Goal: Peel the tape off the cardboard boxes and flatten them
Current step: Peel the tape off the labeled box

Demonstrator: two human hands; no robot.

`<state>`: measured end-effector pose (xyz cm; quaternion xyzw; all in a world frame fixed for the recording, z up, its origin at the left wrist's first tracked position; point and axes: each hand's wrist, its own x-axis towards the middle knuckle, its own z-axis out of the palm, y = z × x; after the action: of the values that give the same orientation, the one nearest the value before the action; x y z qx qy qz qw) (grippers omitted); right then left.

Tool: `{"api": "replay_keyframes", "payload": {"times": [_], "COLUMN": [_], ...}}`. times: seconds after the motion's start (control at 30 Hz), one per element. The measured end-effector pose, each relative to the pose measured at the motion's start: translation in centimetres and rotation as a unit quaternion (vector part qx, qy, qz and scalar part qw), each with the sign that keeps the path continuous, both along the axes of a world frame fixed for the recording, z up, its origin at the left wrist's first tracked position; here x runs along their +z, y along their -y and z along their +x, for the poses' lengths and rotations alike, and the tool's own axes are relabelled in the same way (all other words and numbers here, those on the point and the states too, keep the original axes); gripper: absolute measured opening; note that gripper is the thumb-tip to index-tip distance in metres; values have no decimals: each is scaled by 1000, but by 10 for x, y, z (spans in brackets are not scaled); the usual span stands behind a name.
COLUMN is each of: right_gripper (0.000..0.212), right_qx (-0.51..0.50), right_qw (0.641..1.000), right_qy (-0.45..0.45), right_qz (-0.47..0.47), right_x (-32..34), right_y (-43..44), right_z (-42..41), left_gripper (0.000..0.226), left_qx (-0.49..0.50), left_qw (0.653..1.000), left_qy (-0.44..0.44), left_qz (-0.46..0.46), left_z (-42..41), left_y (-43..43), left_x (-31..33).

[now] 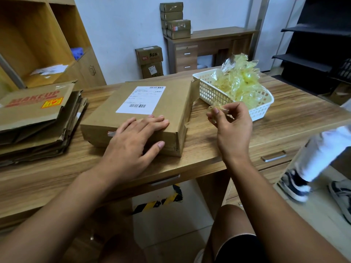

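Nearest the viewer, the left hand (133, 141) lies flat on the near edge of the cardboard box (171, 103). Its fingers are straight on the lid and its thumb points down the front wall; it grips nothing. The right hand (230, 128), raised just to the right of the box, pinches a crumpled piece of clear tape (216, 109) between thumb and curled fingertips. A short tape remnant (111, 133) clings to the box's front edge beside the left hand. The box rests on the wooden table (284, 120), with a white shipping label (141, 99) on its lid and a side flap open at its far right corner. To the left on the same table lies a stack of flattened boxes (38, 120), the top one printed in red. Beyond the right hand, a white basket (214, 93) just beside the flap holds a heap of peeled tape (239, 78). Another person's leg (321, 149) enters at the right edge. Farther back, two floor boxes (150, 60) stand stacked against the wall, and more boxes (175, 21) are piled on a brown desk (218, 35).
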<state>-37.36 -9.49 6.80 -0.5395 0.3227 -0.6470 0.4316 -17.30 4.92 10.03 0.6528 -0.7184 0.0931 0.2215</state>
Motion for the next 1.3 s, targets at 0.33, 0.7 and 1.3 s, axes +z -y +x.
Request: {"api": "replay_keyframes", "payload": {"times": [0.33,0.7,1.3], "right_gripper": [26,24,15], "right_qx": [-86,-129,199], "right_qw": [995,990,979], "right_qy": [-15,40,41], "right_qz": [-44,-37,16], "right_x": [11,18,70], "right_y": [9,9,-32], "right_z": [-12,-9,7], "left_gripper": [48,48,48], "left_qx": [-4,-3,7], "left_qw": [1000,1000,1000], "left_qy": [-10,7,-12], "left_qz": [-12,-7,-2], "left_z": [-2,1,-2], "left_y": [1,1,4], "left_x": [-1,-1,0]}}
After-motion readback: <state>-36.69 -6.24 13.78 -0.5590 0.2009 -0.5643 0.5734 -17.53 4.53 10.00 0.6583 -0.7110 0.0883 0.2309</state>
